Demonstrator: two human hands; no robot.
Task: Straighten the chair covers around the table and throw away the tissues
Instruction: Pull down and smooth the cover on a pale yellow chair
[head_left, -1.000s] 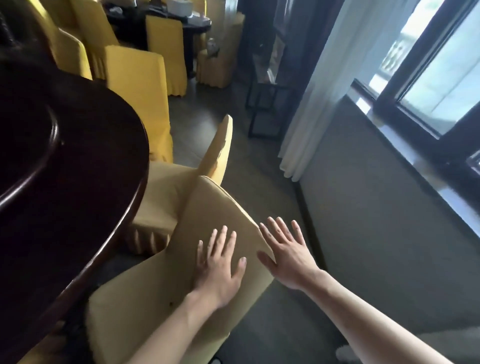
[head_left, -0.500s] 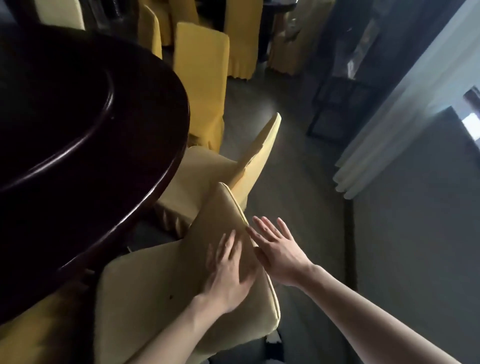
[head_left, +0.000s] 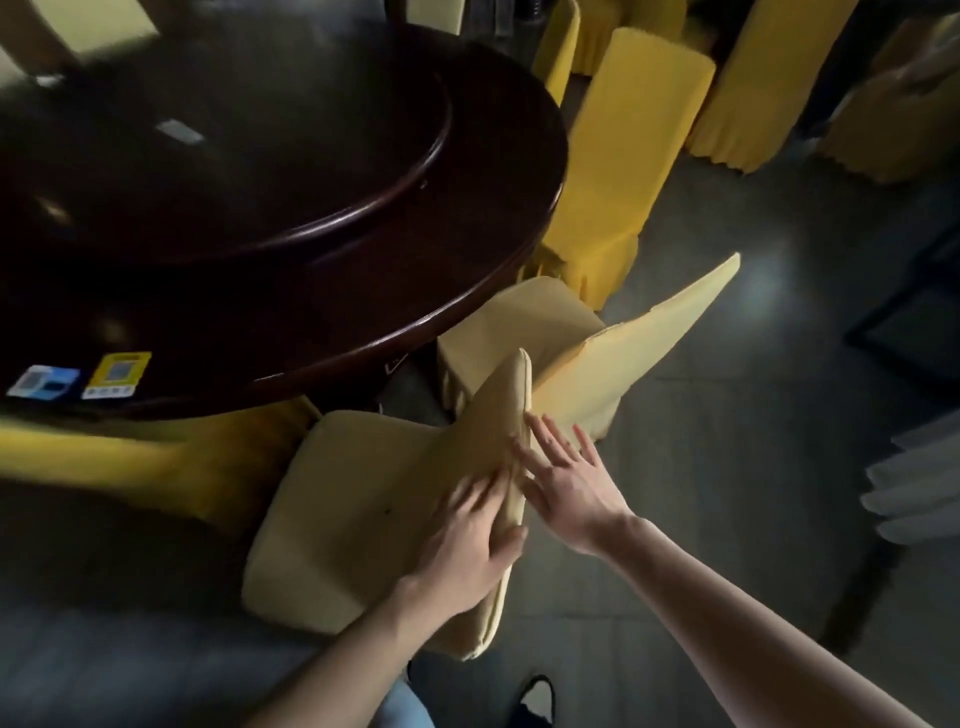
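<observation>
Dim grey floor tiles (head_left: 727, 415) lie beneath the scene. Left hand (head_left: 467, 540), blurred, lies flat and spread on the front of a pale yellow chair cover (head_left: 363, 493), thumb hooked over the backrest's edge. Right hand (head_left: 566, 483), fingers splayed and unclenched, presses the cover's back face. Smooth fabric drapes the padded seat. Just beyond, a glossy, dark round table (head_left: 363, 291) carries a raised turntable (head_left: 260, 156); brighter yellow covered chairs (head_left: 623, 156) stand behind.

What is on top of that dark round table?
On the table sit a raised round turntable and two small cards near its edge. No tissues show, though the view is blurred and its far left is cut off.
</observation>
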